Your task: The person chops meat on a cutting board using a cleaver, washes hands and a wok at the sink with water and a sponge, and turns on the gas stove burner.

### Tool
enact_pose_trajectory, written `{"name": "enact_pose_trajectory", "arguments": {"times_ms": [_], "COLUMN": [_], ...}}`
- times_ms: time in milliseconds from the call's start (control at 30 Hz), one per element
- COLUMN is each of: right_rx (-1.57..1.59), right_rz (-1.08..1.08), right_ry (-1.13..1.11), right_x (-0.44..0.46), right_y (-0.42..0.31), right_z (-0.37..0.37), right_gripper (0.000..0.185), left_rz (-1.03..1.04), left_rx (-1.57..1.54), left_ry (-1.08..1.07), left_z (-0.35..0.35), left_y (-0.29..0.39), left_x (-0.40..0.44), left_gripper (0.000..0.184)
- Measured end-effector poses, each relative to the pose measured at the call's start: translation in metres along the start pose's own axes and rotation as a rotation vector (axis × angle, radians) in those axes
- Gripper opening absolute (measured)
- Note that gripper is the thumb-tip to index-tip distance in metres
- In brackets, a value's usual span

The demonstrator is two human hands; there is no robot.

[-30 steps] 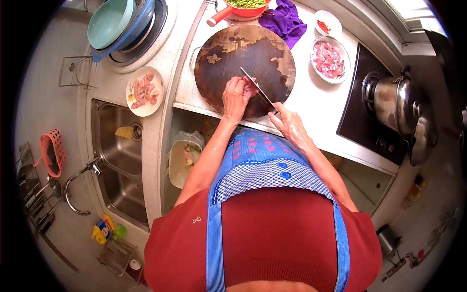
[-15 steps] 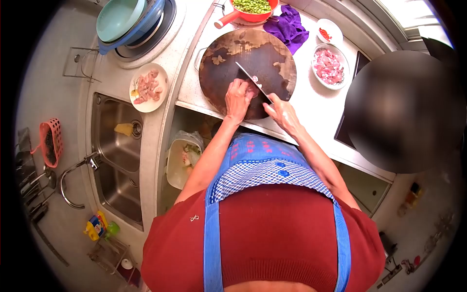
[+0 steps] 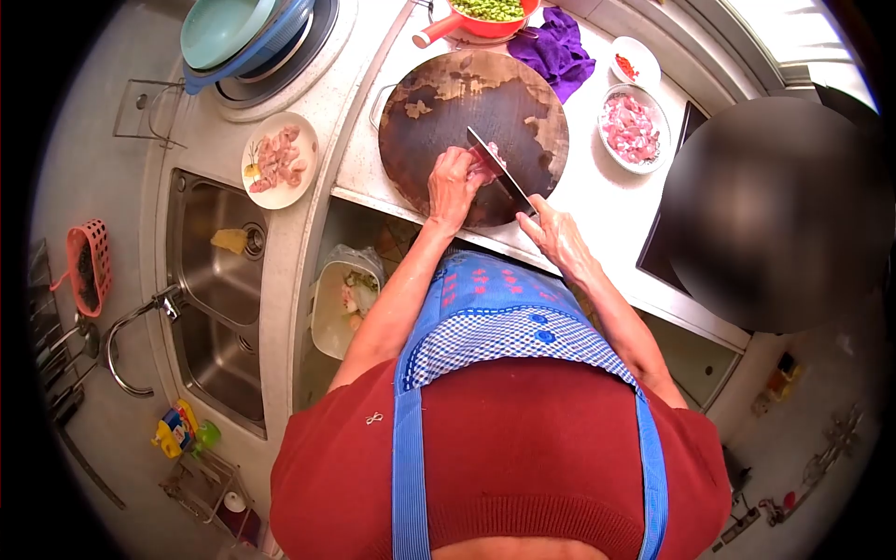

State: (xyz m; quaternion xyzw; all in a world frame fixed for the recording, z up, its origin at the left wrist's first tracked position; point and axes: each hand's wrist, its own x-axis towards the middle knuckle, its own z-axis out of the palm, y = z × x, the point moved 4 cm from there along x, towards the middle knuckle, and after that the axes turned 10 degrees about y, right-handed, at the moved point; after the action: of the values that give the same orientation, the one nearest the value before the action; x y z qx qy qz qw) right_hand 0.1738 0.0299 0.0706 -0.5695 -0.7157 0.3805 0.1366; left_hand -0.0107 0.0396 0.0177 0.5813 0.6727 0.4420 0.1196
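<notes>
A round dark cutting board [image 3: 439,121] with worn pale patches lies on the counter. On its lower part my left hand [image 3: 452,187] has its fingers curled on a piece of raw meat [image 3: 484,168]. My right hand [image 3: 556,231] grips the handle of a knife [image 3: 502,173], whose blade slants up and left beside the meat, close to my left fingertips. A few cut bits lie against the blade's far side. The knife handle is mostly hidden in my right hand.
Meat fills a white bowl [image 3: 631,129] at right, below a small dish of red pieces [image 3: 636,62]. Behind the board are a purple cloth [image 3: 553,58] and a red pan [image 3: 485,28]. A meat plate [image 3: 280,161] stands left, above the sink [image 3: 219,280]. A blurred dark disc covers the right.
The knife blade has shifted slightly right and back over the meat. My left hand stays on the meat. A blurred dark disc has appeared over the stove since the earliest frame.
</notes>
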Motion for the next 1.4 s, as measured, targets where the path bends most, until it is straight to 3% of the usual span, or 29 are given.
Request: {"name": "enact_pose_trajectory", "arguments": {"times_ms": [167,200,300,467,600,667,733,1000,1133,1267,1400], "right_rx": [0.048,0.074,0.050,0.041,0.040,0.030,0.019,0.068,0.113,-0.002,-0.004], "right_rz": [-0.004,-0.132,-0.205,0.022,-0.042,-0.027,-0.010,0.093,0.034,-0.215,-0.147], "right_ry": [-0.041,0.043,0.146,-0.064,0.054,0.026,-0.001,-0.154,-0.140,0.068,-0.007], "right_x": [0.036,0.049,0.064,0.021,0.009,0.004,0.003,0.018,0.050,0.075,0.042], "right_y": [-0.008,-0.009,-0.016,0.006,0.003,-0.005,-0.007,-0.003,-0.008,-0.031,-0.006], "right_z": [0.019,0.031,0.040,0.010,0.001,-0.002,0.000,0.007,0.022,0.047,0.031], "right_gripper": [0.033,0.032,0.031,0.034,0.031,0.031,0.031,0.033,0.037,0.039,0.036], "left_rz": [-0.091,-0.047,-0.003,0.009,-0.020,-0.085,0.019,-0.126,-0.157,-0.095,-0.153], "left_rx": [-0.033,-0.008,0.031,0.049,-0.034,-0.091,-0.050,-0.108,-0.207,-0.095,-0.120], "left_ry": [-0.075,-0.067,-0.040,0.064,0.073,0.067,0.104,0.013,0.002,0.015,0.053], "left_z": [0.000,0.001,0.001,0.003,-0.005,-0.001,-0.003,0.002,-0.003,-0.003,-0.001], "left_y": [-0.003,-0.004,-0.004,0.001,0.010,-0.001,-0.001,-0.011,-0.011,-0.010,-0.011], "left_x": [0.003,0.003,-0.002,-0.007,-0.004,-0.010,-0.010,-0.008,-0.002,-0.006,-0.006], "left_gripper": [0.018,0.019,0.020,0.026,0.033,0.032,0.028,0.014,0.014,0.016,0.016]}}
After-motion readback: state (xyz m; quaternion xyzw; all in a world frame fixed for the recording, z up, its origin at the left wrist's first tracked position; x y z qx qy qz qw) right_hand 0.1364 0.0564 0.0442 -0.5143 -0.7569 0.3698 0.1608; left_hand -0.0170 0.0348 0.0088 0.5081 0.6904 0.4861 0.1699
